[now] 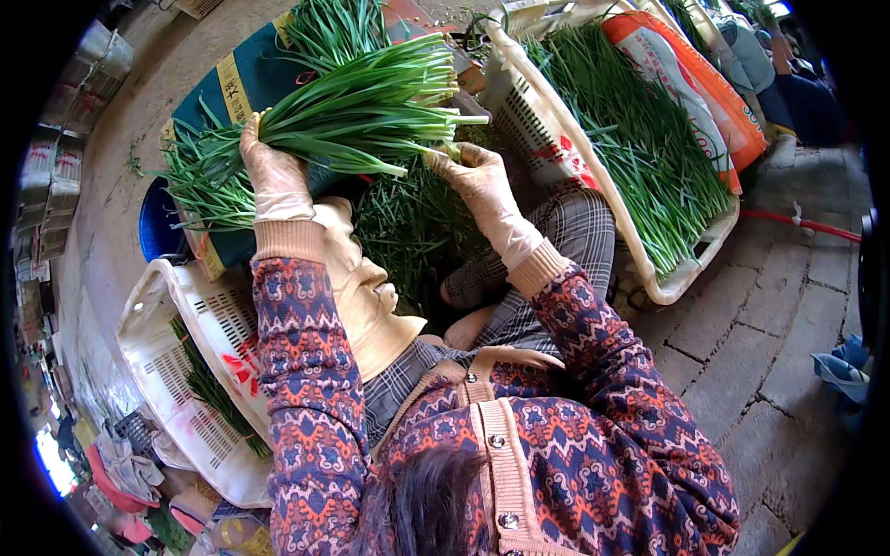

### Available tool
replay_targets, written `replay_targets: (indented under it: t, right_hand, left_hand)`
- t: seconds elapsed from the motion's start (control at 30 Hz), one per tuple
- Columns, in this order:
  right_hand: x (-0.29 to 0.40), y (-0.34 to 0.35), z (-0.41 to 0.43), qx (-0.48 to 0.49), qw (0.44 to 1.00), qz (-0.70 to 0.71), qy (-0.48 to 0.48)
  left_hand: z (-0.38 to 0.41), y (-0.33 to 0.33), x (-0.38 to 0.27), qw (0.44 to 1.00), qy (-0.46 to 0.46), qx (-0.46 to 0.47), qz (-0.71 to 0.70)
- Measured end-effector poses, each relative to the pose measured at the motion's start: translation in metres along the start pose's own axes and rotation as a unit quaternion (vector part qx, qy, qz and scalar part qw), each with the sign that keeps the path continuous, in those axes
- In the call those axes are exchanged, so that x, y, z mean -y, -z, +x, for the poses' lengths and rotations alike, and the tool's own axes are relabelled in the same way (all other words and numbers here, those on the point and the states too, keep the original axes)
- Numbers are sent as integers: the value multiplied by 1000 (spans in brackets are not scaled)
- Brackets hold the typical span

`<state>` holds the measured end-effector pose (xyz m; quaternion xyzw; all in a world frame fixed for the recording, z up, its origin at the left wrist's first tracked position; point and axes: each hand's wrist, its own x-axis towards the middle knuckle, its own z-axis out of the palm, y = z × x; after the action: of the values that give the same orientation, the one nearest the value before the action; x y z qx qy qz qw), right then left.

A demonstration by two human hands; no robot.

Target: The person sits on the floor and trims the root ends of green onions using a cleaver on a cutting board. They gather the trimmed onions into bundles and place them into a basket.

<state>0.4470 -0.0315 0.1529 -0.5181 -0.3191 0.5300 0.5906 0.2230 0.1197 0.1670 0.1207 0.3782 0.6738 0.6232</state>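
Observation:
My left hand [274, 170], in a thin translucent glove, grips a thick bunch of garlic chives [354, 104] by the leaf side. The pale cut ends of the bunch point right. My right hand [480, 182], gloved too, pinches the pale base of a low chive stalk [432, 150] between thumb and fingers. Under the bunch, more chives [215, 198] lie on a dark green board [201, 104] with yellow tape strips. Another pile of chives [334, 31] rests on its far part. Loose green trimmings [410, 215] cover the ground between my legs.
At right, a white plastic crate [591, 160] holds many chives [640, 139] and an orange-and-white printed sack [685, 90]. A second white crate [208, 417] with a chive bundle [215, 389] stands at left, near a blue bucket [158, 221]. A red hose [799, 222] crosses the brick floor. Other people are nearby.

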Motion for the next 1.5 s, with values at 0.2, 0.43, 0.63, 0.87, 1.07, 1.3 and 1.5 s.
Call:
replay_targets:
  t: [0.2, 0.43, 0.63, 0.87, 1.07, 1.3, 1.5]
  right_hand:
    - [-9, 6, -8, 26, 972, 207, -110]
    - [-21, 49, 6, 9, 998, 51, -21]
    - [-22, 20, 36, -1, 993, -105, 56]
    - [-38, 42, 35, -17, 997, -75, 24]
    - [-18, -8, 45, 67, 992, 104, -41]
    - [-80, 20, 56, -96, 883, 457, -50]
    - [-26, 25, 28, -21, 997, -38, 64]
  left_hand:
    - [-14, -11, -5, 1000, 19, 13, -3]
    - [-15, -7, -12, 1000, 17, 14, 22]
    - [-18, -8, -13, 999, 21, -7, 45]
    - [-23, 0, -19, 994, 25, -18, 107]
    - [-22, -5, -17, 995, 56, -35, 77]
    - [-33, -19, -15, 997, 52, -18, 58]
    - [-25, 3, -19, 991, 28, -1, 134]
